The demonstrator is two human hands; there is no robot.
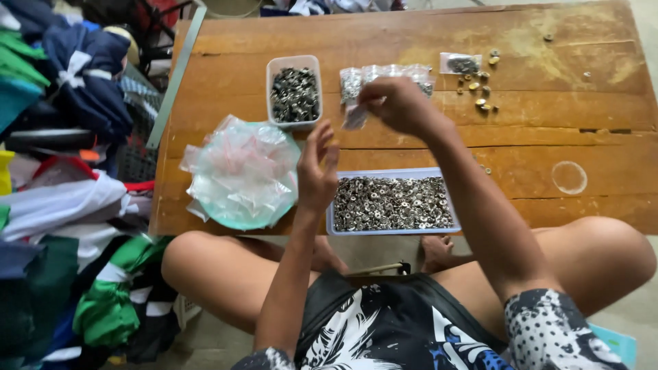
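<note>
Clear plastic packet, small, pinched between the fingers of the right hand and held above the wooden table, just before a row of filled packets. Left hand raised nearer the body, fingers spread, empty, beside the tray of metal fasteners.

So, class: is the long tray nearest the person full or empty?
Full: the long tray holds a dense layer of small metal rings across its whole floor.
</note>
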